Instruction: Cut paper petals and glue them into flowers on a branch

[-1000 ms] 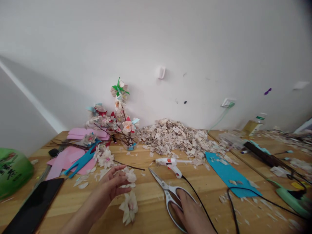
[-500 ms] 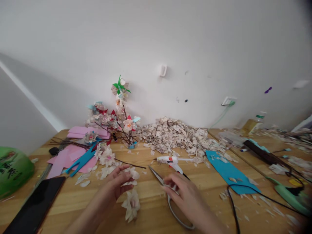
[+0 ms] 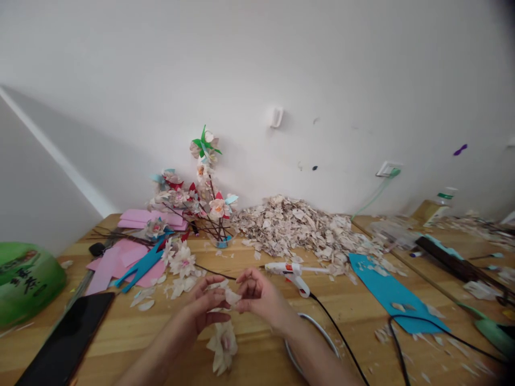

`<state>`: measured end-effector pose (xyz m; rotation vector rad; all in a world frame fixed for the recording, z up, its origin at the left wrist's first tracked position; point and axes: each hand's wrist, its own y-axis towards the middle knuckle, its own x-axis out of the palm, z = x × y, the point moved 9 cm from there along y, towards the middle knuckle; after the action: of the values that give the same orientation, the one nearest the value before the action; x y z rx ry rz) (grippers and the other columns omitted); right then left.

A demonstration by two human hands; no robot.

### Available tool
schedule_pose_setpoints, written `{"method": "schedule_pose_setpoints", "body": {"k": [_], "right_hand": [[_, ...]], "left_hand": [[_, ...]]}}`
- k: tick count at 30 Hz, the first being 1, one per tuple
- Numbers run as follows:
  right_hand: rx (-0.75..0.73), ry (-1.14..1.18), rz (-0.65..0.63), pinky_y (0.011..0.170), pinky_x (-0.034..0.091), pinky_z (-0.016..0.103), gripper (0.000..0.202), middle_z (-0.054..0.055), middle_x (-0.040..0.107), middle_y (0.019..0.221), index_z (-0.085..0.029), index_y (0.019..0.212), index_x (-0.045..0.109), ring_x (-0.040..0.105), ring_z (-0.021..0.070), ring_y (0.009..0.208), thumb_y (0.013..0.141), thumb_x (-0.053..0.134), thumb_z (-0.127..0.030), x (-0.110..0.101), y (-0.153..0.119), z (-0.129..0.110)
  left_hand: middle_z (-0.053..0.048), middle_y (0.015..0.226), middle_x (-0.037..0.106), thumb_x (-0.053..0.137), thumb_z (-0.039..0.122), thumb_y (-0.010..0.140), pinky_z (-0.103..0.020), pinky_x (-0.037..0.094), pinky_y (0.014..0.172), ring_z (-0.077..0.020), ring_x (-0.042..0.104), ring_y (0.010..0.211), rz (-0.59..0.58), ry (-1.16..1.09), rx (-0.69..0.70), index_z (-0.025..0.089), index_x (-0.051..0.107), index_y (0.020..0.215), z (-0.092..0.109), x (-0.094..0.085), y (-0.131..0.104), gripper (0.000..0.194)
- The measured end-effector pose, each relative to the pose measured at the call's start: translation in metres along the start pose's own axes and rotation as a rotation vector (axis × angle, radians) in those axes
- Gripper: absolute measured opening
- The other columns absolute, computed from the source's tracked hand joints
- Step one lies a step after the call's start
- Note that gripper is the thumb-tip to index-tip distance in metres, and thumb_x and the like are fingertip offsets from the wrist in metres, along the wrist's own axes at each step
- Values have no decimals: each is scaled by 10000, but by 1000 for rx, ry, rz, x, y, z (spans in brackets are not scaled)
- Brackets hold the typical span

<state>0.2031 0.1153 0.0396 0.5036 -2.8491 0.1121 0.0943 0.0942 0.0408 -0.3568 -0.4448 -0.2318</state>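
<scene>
Pale whitish petals (image 3: 231, 296) are between my two hands over the table. My left hand (image 3: 203, 305) has its fingers curved around them. From the right, my right hand (image 3: 257, 300) meets them with its thumb and curled fingers; its exact grip is partly hidden. Just below lies a cream petal flower (image 3: 222, 347). A scissors handle loop (image 3: 322, 324) shows beside my right forearm, which covers the rest. Beyond my right hand rests a white glue gun (image 3: 293, 272). A dark twig (image 3: 215, 272) runs behind my fingers from a white flower (image 3: 183, 261).
A big heap of dried petals (image 3: 293, 222) lies against the wall. Flower branches stand in a clear cup (image 3: 222, 241). Pink paper (image 3: 116, 260) and a phone (image 3: 68, 338) are on the left, blue paper (image 3: 386, 289) on the right. A black cord (image 3: 338, 332) crosses the front.
My right hand has let go of the scissors, which now lie on the table, and has moved left to the petals at my left hand. The view has shifted slightly.
</scene>
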Motion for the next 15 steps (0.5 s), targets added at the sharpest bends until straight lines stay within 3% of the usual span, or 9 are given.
{"method": "schedule_pose_setpoints", "body": {"k": [10, 15], "right_hand": [[69, 2, -68, 496, 396, 190, 478, -129, 563, 472, -198, 732, 499, 485, 61, 442, 401, 843, -183, 4, -4, 9], [92, -14, -75, 492, 388, 202, 500, -120, 555, 471, -201, 728, 495, 497, 76, 435, 380, 851, -243, 2, -6, 13]], "left_hand": [[52, 573, 577, 805, 272, 508, -266, 464, 559, -114, 562, 521, -61, 43, -37, 197, 535, 949, -24, -2, 16, 523], [14, 611, 620, 790, 279, 536, -254, 457, 537, -139, 592, 555, -99, 91, -27, 182, 536, 1008, -23, 6, 12, 545]]}}
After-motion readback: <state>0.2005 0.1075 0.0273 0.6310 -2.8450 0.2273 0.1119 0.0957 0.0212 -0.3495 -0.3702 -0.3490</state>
